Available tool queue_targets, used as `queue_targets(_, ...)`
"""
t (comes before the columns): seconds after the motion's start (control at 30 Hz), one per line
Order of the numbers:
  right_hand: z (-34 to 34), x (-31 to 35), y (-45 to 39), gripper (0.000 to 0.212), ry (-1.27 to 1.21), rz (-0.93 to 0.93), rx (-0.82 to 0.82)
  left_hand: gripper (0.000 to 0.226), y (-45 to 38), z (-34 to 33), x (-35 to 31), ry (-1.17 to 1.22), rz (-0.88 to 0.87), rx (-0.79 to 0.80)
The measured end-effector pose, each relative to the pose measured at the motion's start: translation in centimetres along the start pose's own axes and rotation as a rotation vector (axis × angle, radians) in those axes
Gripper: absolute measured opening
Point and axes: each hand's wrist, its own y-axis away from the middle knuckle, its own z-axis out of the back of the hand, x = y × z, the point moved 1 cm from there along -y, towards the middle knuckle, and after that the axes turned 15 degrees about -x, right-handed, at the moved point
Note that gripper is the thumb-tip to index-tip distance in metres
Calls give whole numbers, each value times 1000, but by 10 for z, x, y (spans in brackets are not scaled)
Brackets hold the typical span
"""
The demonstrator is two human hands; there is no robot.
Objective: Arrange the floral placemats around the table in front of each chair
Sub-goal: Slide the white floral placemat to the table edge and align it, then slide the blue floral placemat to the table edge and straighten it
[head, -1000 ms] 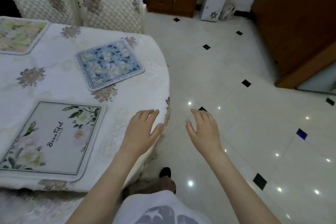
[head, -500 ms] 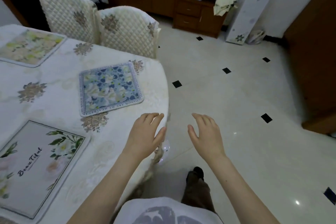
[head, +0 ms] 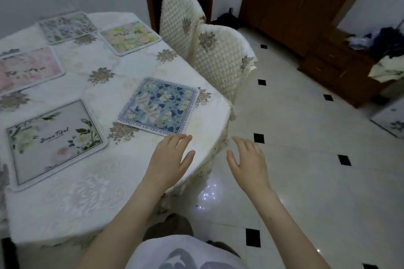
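Table (head: 122,172) view wider, five placemats.

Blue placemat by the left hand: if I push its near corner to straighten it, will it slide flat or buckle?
The blue placemat lies flat with crisp edges, so it looks thin and light and will probably slide. The tablecloth under it is embossed fabric, so it may drag or bunch. Lifted by one corner, it would likely droop.

A white-clothed table (head: 91,199) carries five floral placemats (head: 158,106) laid flat.
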Motion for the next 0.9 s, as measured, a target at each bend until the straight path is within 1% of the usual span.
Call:
queue_targets(0.07,-6,-5,-19,34,-49,55,30,43,-2,-3,-1,-34,58,-19)
queue_targets(0.2,-30,-7,-48,40,-128,141,125,42,-7,-11,4,-116,168,-46)
queue_targets(0.37,-67,-4,-80,42,-139,260,220,46,-17,-30,19,-135,304,-56)
queue_targets(0.53,-100,3,-128,43,-150,344,287,51,-44,-52,40,-114,410,-126)
queue_targets(0.67,-116,9,-181,41,-142,416,292,52,-90,-58,58,-99,434,-181)
queue_targets(0.73,-122,14,-211,40,-143,458,271,49,-116,-58,70,-104,458,-213)
queue_targets(0.9,-150,31,-284,42,-209,567,250,49,-169,-51,99,-123,519,-313)
